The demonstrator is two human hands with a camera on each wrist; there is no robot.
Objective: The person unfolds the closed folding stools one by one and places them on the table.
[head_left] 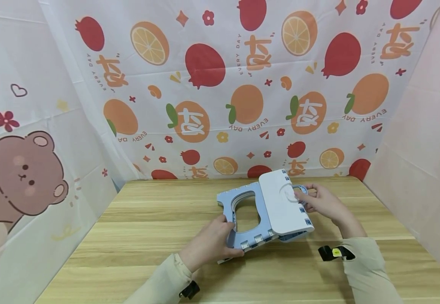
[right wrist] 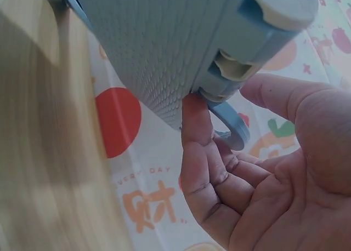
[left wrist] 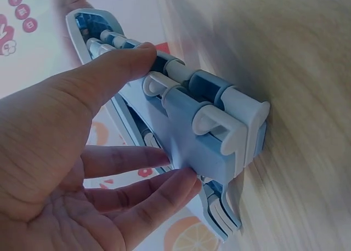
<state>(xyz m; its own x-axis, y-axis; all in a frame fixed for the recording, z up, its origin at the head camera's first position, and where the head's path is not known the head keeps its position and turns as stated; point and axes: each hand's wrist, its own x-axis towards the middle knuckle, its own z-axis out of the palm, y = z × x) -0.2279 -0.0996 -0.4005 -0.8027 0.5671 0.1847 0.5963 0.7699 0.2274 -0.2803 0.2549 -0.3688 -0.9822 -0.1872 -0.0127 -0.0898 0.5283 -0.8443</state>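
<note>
I have a folding stool of pale blue and white plastic (head_left: 286, 207) between my two hands, right of the middle of the wood-grained bench (head_left: 140, 236) and towards its far edge. It is partly folded: its smooth white panel (head_left: 278, 202) leans at an angle beside a light blue panel (head_left: 256, 237), whose large rounded opening shows the bench through it. My left grip (head_left: 210, 238) pinches the blue panel on the side towards the bench's left edge, thumb along the hinged border, fingers against the blue face. My right grip (head_left: 320, 202) pinches the end towards the bench's right edge, thumb and forefinger nearly together on the plastic, beside a thin blue loop handle (right wrist: 239, 131). Whether the stool's lowest corner touches the bench I cannot tell. Along the bench's far edge hangs a white cloth printed with fruit (head_left: 220, 143).
</note>
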